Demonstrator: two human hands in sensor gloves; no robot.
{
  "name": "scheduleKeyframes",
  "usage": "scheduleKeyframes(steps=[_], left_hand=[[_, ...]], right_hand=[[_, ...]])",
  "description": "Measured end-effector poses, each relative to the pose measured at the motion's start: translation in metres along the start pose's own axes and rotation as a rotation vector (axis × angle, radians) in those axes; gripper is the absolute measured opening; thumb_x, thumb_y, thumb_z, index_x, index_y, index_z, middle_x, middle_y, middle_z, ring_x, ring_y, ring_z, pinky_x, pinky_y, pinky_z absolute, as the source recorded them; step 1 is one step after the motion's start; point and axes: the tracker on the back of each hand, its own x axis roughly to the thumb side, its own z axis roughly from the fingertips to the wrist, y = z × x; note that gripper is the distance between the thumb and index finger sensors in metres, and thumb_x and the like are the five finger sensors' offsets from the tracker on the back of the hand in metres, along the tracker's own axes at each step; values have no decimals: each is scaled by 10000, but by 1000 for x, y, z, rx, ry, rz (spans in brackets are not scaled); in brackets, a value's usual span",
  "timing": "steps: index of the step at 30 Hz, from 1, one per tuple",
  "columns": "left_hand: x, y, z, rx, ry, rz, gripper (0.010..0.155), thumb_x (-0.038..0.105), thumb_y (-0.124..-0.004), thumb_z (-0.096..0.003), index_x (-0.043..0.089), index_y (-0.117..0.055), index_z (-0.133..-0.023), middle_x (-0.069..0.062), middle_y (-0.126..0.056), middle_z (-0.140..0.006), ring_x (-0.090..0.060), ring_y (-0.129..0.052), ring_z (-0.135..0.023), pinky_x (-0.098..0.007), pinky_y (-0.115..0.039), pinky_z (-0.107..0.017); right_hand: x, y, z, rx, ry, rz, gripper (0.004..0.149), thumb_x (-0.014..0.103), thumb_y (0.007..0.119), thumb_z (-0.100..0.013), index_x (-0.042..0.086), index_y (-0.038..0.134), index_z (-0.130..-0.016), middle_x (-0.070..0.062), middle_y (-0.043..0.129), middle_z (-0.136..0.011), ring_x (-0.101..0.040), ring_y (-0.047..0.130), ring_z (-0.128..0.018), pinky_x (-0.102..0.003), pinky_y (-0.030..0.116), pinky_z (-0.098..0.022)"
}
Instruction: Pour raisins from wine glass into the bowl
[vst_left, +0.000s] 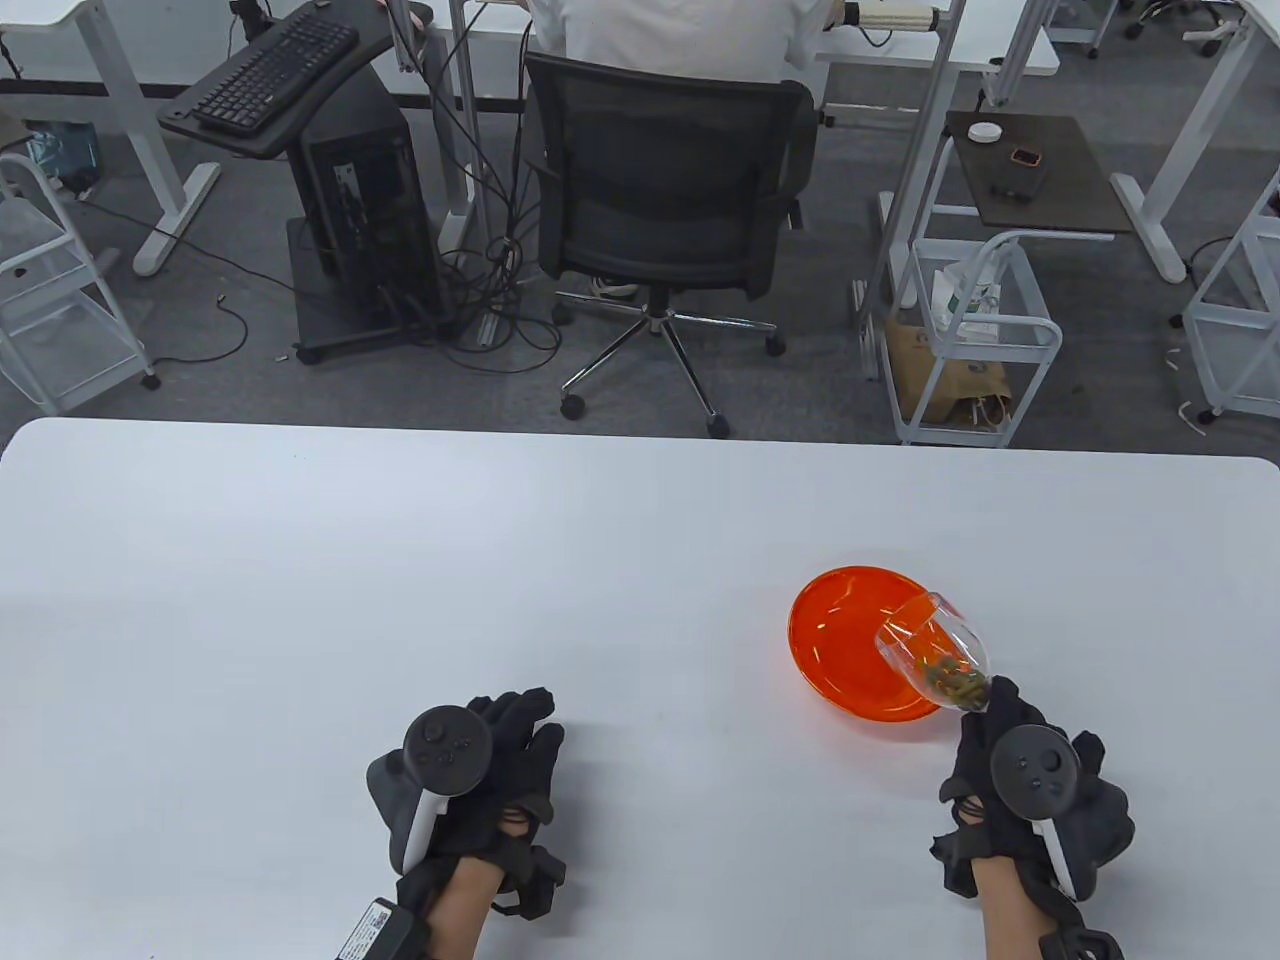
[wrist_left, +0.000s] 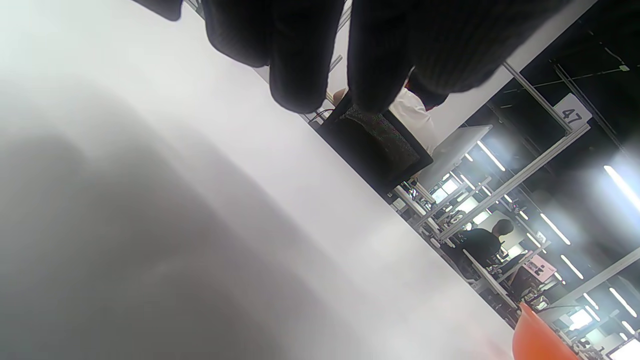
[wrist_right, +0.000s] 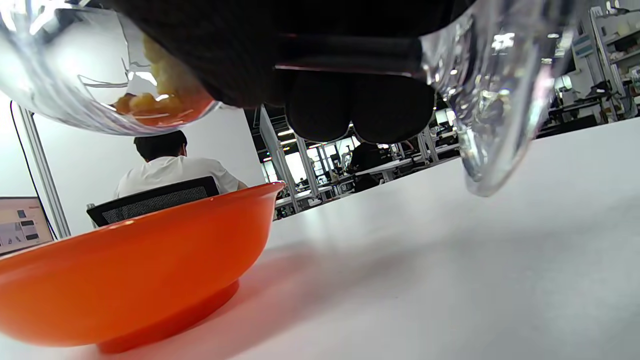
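Now wine glass (vst_left: 935, 650) in right hand (vst_left: 1030, 790).

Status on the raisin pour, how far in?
Done: right hand holds the wine glass lifted and tipped over the orange bowl. In hand: the tilt; raisins sit low in the glass. Left: the pour itself; no raisins show in the bowl. Left hand rests on the table.

Black knit gloves on left hand (vst_left: 470, 770) and right hand (vst_left: 1030, 790), dark grey-and-white trackers, bare forearms, perhaps a labelled wrist strap.
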Motion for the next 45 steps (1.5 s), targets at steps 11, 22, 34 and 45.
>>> scheduleKeyframes(steps=[11,22,34,45], left_hand=[[0,-1,1,3,8,-27,650,549,-808,-412,333,-705,-1016,-122,-676,-1146,-395,-474,-1087,-620,-384,-751],[0,-1,1,-4,13,-32,649,550,-805,-414,330,-706,-1016,-123,-668,-1150,-397,-457,-1089,-620,-373,-751],[0,-2,1,-11,17,-39,644,553,-797,-417,331,-710,-1015,-125,-663,-1151,-400,-445,-1089,-620,-360,-750],[-1,-3,1,-14,25,-26,644,555,-791,-420,329,-707,-1017,-125,-651,-1156,-403,-437,-1089,-619,-359,-750]], right_hand=[[8,-2,2,-57,-28,136,483,269,808,-533,125,702,-982,-166,844,-928,-472,838,-775,-724,321,-723],[16,-1,4,-96,-48,267,479,276,813,-531,131,714,-977,-158,855,-917,-472,822,-787,-722,288,-723],[18,-3,6,-137,-63,344,475,280,827,-529,143,726,-973,-152,853,-921,-490,767,-834,-723,231,-719],[22,-4,7,-180,-75,403,472,276,831,-531,151,726,-973,-151,845,-927,-501,724,-863,-731,199,-711]])
